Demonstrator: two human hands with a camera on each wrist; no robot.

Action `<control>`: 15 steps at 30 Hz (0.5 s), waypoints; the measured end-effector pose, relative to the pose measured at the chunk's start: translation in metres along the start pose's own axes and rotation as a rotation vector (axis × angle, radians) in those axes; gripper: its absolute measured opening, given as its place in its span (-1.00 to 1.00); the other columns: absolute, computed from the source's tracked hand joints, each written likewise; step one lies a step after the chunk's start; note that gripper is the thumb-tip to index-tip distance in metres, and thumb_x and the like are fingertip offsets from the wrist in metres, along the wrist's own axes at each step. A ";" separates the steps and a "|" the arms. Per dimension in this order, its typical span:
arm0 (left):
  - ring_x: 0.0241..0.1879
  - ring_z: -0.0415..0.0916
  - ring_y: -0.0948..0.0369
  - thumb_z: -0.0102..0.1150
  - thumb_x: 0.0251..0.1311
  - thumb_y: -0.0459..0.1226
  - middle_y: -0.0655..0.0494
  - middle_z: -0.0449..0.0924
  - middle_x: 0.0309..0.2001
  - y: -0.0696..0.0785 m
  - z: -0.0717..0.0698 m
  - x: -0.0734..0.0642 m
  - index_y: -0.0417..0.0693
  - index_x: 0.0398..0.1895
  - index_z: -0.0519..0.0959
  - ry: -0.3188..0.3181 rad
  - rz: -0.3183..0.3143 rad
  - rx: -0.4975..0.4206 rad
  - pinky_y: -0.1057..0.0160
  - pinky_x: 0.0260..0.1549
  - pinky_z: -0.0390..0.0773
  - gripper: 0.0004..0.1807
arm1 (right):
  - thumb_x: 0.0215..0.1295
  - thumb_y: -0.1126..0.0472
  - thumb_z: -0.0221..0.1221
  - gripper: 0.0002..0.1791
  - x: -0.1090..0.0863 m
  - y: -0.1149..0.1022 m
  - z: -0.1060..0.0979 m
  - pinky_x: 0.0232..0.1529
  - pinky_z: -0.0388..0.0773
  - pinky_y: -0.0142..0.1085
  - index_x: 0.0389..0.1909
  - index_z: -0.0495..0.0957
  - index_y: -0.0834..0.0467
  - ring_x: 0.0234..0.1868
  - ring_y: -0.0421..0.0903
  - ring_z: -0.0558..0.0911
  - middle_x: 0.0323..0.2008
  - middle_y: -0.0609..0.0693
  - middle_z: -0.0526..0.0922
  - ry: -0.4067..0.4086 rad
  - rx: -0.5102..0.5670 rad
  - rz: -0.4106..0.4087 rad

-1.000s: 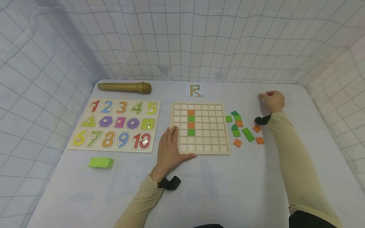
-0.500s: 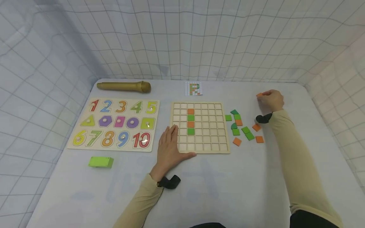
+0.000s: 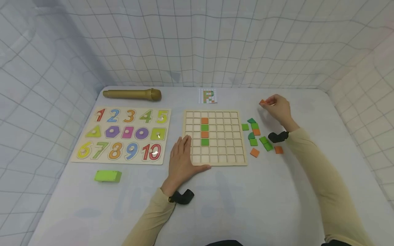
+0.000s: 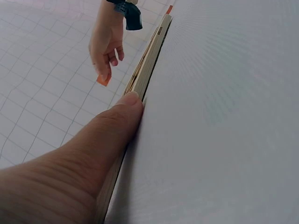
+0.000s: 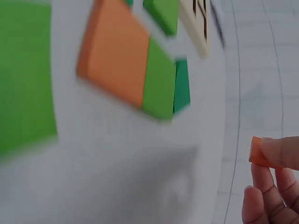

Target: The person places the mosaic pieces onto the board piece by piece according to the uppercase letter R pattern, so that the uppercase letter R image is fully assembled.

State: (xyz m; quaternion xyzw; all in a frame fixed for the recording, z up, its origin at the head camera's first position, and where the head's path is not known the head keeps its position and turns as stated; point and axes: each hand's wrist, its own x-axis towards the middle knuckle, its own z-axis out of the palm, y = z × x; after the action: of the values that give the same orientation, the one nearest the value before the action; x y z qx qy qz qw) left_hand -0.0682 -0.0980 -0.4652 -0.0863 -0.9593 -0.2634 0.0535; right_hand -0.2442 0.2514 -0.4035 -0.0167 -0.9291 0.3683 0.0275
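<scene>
The right hand point(image 3: 278, 108) is up off the table, far right of the grid board point(image 3: 214, 137), fingertips pinching a small orange tile point(image 3: 262, 101). The right wrist view confirms it: the orange tile point(image 5: 259, 151) sits clamped at the fingertips point(image 5: 280, 156), above a blurred scatter of loose green and orange tiles point(image 3: 260, 137) lying just right of the board. The left hand point(image 3: 182, 160) lies flat with fingers straight, pressing on the board's near left corner; its wrist view shows the thumb point(image 4: 107, 133) against the board's edge point(image 4: 147, 67). The board carries four tiles in one column, alternating orange and green. A pattern card point(image 3: 207, 95) lies beyond the board. Left of it sits a number puzzle point(image 3: 123, 135), a gold cylinder point(image 3: 132, 94) beyond that and a green block point(image 3: 107, 176) nearer.
</scene>
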 end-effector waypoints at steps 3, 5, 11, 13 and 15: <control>0.43 -0.23 -0.02 0.37 -0.32 0.35 -0.08 -0.01 0.43 0.000 0.000 0.001 -0.21 0.46 0.02 -0.009 -0.007 -0.001 -0.02 0.32 -0.10 0.34 | 0.24 0.09 0.26 -0.69 -0.016 -0.020 0.014 -0.40 0.39 -0.32 -0.23 0.47 0.26 -0.31 -0.03 0.50 -0.23 0.15 0.55 -0.052 0.053 -0.114; 0.43 -0.23 -0.02 0.36 -0.32 0.35 -0.08 -0.01 0.43 -0.001 0.000 0.001 -0.21 0.46 0.02 -0.010 -0.010 0.002 -0.02 0.32 -0.10 0.34 | 0.22 0.13 0.28 -0.71 -0.028 -0.035 0.025 -0.39 0.41 -0.31 -0.25 0.48 0.26 -0.32 -0.02 0.51 -0.25 0.14 0.56 -0.101 0.089 -0.189; 0.43 -0.23 -0.03 0.37 -0.32 0.34 -0.09 -0.01 0.43 -0.003 0.002 0.001 -0.21 0.46 0.02 -0.002 -0.005 -0.002 -0.04 0.31 -0.09 0.34 | 0.18 0.21 0.32 -0.78 -0.062 -0.062 0.060 -0.42 0.42 -0.30 -0.32 0.49 0.23 -0.43 -0.07 0.49 -0.35 0.05 0.57 -0.230 0.143 -0.382; 0.43 -0.23 -0.02 0.37 -0.32 0.34 -0.09 -0.01 0.43 -0.004 0.003 0.000 -0.21 0.46 0.02 -0.002 -0.005 -0.001 -0.04 0.31 -0.08 0.34 | 0.17 0.23 0.33 -0.80 -0.072 -0.067 0.071 -0.45 0.41 -0.31 -0.34 0.49 0.21 -0.47 -0.10 0.48 -0.40 0.02 0.56 -0.262 0.145 -0.427; 0.43 -0.23 -0.03 0.37 -0.32 0.34 -0.09 0.00 0.43 -0.004 0.004 0.000 -0.21 0.46 0.03 0.000 -0.001 0.000 -0.04 0.31 -0.08 0.34 | 0.15 0.23 0.34 -0.81 -0.080 -0.070 0.081 -0.48 0.40 -0.32 -0.37 0.50 0.19 -0.50 -0.11 0.47 -0.45 -0.01 0.55 -0.295 0.153 -0.456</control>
State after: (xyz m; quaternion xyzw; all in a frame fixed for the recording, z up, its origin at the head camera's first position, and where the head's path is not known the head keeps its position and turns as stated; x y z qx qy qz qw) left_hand -0.0695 -0.0997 -0.4706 -0.0856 -0.9594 -0.2634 0.0533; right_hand -0.1705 0.1407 -0.4178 0.2489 -0.8723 0.4202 -0.0246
